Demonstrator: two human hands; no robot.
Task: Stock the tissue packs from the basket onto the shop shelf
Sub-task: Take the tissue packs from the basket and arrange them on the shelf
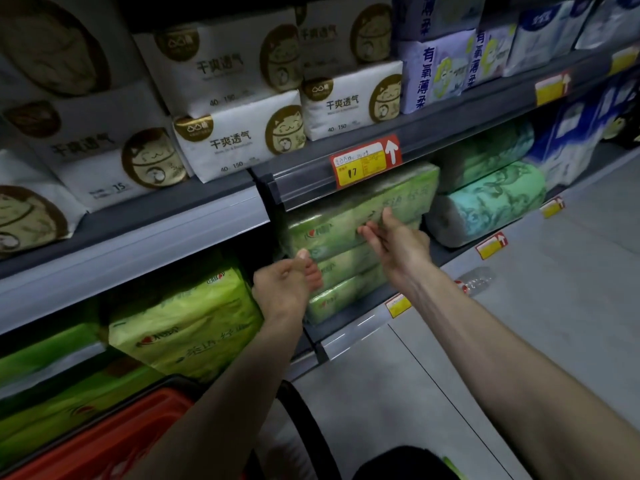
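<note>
The green tissue pack (332, 233) is gripped at 7 o'clock by curled fingers of the left hand (282, 287) and pressed by straight fingers of the right hand (394, 242).

You're facing dark grey shelving (460, 119), its tiers running off to your right. The light's dim, darker along the top edge. A red-and-yellow price tag (366, 164) with a white arrow sits on the rail straight ahead. Down right are pale grey floor tiles (571, 323), crossed by a thin dark joint. A clear plastic bottle (476, 280) lies at the shelf foot.
</note>
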